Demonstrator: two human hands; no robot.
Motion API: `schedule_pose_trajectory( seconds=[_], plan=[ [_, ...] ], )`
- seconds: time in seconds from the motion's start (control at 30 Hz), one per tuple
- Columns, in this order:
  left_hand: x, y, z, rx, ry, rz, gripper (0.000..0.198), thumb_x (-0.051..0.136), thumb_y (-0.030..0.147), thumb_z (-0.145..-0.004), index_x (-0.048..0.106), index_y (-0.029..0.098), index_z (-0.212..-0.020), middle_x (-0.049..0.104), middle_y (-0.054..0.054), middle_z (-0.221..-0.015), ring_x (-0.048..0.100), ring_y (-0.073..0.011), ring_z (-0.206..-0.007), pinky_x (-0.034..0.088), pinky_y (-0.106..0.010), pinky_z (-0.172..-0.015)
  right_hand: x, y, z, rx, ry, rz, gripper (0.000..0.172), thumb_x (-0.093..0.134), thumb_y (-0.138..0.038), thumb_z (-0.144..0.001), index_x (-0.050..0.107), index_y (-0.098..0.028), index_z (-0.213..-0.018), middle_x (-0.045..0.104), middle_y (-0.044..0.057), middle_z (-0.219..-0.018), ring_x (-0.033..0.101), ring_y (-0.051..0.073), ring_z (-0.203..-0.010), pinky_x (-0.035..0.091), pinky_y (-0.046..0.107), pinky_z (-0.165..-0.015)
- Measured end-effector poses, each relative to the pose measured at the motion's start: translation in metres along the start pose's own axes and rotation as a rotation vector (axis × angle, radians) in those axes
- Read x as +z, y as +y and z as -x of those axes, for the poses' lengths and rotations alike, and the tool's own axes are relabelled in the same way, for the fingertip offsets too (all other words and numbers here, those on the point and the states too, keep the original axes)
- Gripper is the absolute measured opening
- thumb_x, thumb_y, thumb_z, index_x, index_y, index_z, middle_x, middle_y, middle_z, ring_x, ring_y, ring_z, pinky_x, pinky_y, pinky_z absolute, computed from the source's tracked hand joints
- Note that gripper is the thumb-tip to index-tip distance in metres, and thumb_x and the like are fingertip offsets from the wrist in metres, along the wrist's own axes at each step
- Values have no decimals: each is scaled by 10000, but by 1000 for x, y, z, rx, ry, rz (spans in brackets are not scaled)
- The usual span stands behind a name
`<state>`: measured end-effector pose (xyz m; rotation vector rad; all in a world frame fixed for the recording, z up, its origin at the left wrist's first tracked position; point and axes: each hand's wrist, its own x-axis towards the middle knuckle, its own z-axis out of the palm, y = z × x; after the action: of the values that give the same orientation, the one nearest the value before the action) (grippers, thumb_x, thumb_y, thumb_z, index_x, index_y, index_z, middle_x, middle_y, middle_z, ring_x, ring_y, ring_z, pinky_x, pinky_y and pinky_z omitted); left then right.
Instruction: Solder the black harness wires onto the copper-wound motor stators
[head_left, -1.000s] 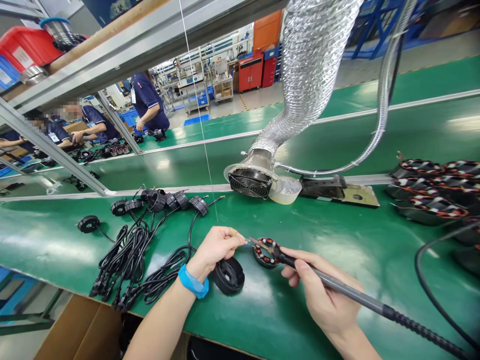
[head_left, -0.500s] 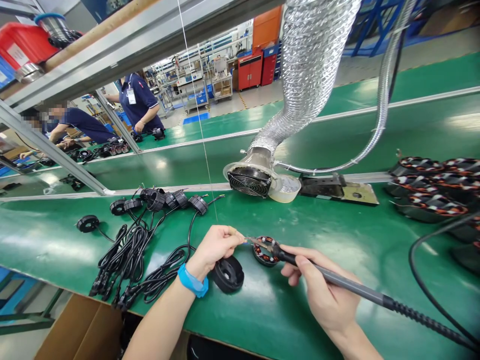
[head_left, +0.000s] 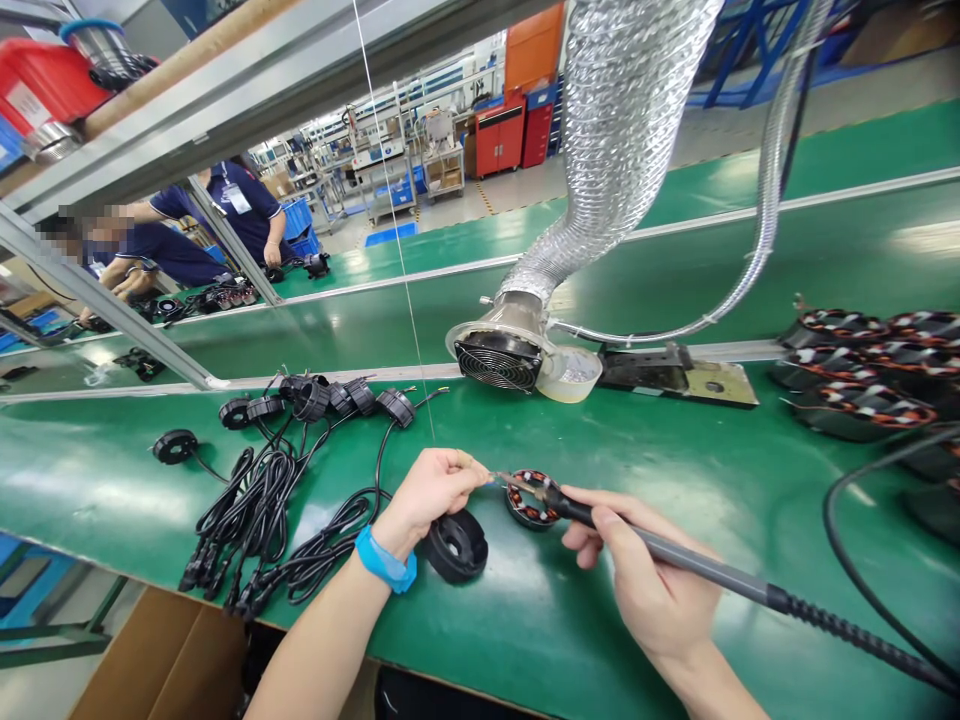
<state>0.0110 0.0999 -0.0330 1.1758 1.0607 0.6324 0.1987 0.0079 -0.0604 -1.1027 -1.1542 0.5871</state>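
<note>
My right hand [head_left: 637, 560] grips a soldering iron [head_left: 679, 557] like a pen, its tip pointing left. The tip meets the fingertips of my left hand [head_left: 435, 490], which pinch a thin wire; a bit of blue shows there. A wound motor stator [head_left: 531, 502] with copper coils lies on the bench just beneath the iron's tip. Under my left wrist sits a round black plastic housing [head_left: 457, 548], partly covered by the hand. From above, a fine pale strand [head_left: 409, 290] hangs down close to my left hand.
Black cables with round end caps [head_left: 247, 510] lie to the left. A fume-extractor fan [head_left: 499, 362] on a foil duct [head_left: 622, 130], a small tub [head_left: 574, 375] and a metal stand [head_left: 675, 378] are behind. More stators [head_left: 862, 370] are stacked right. Co-workers [head_left: 244, 210] work across the bench.
My hands, the soldering iron and the stator have stayed almost in place. In the background, the standing co-worker has leaned left and lower.
</note>
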Motion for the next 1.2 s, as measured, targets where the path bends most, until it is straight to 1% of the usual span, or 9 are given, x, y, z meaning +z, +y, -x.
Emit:
schedule_pose_trajectory(
  seconds=[0.17, 0.37, 0.67, 0.9, 1.03, 1.13, 1.2],
  plan=[
    [0, 0, 0, 4, -2, -3, 240, 720, 335, -692, 636, 115, -737, 413, 79, -484, 287, -29, -389, 108, -233, -422, 3, -1, 0, -2, 1, 3, 198, 561, -266, -952, 738, -181, -969, 661, -3, -581, 585, 115, -405, 498, 212, -394],
    [0, -1, 0, -4, 5, -17, 228, 706, 325, -698, 639, 114, -750, 414, 80, -489, 297, -28, -390, 113, -233, -426, 3, -2, 0, -16, 74, -34, 187, 569, -254, -950, 743, -189, -962, 668, -3, -586, 592, 117, -416, 496, 212, -393],
    [1, 2, 1, -6, -3, -19, 222, 707, 323, -695, 627, 120, -736, 410, 83, -477, 286, -27, -390, 103, -240, -431, 3, 0, 3, -16, 79, -21, 191, 568, -261, -952, 740, -179, -963, 670, 3, -597, 592, 122, -423, 497, 228, -392],
    [1, 3, 1, -13, 4, -14, 255, 728, 352, -690, 624, 123, -732, 420, 79, -490, 283, -28, -397, 102, -239, -435, 2, 4, 5, -60, 56, 35, 205, 544, -244, -970, 728, -187, -1039, 684, 1, -638, 603, 120, -453, 507, 240, -429],
    [1, 2, 1, -11, 3, -17, 243, 717, 344, -695, 622, 124, -732, 410, 82, -482, 275, -30, -396, 102, -240, -431, 2, 4, 4, -114, 24, 114, 217, 534, -218, -972, 718, -207, -1087, 700, -7, -675, 620, 115, -481, 524, 238, -472],
    [1, 2, 1, -11, 5, -14, 250, 719, 355, -694, 613, 129, -721, 393, 87, -474, 276, -31, -395, 106, -237, -430, 6, 0, -1, -175, -23, 181, 250, 531, -196, -972, 693, -224, -1160, 721, -5, -745, 649, 115, -541, 552, 242, -554],
    [1, 2, 1, -13, 4, -15, 263, 725, 367, -690, 615, 130, -721, 392, 87, -475, 275, -30, -395, 107, -234, -431, 11, -3, -6, -225, -57, 217, 270, 531, -183, -973, 675, -229, -1197, 727, 13, -823, 671, 122, -613, 567, 252, -629]
  ],
)
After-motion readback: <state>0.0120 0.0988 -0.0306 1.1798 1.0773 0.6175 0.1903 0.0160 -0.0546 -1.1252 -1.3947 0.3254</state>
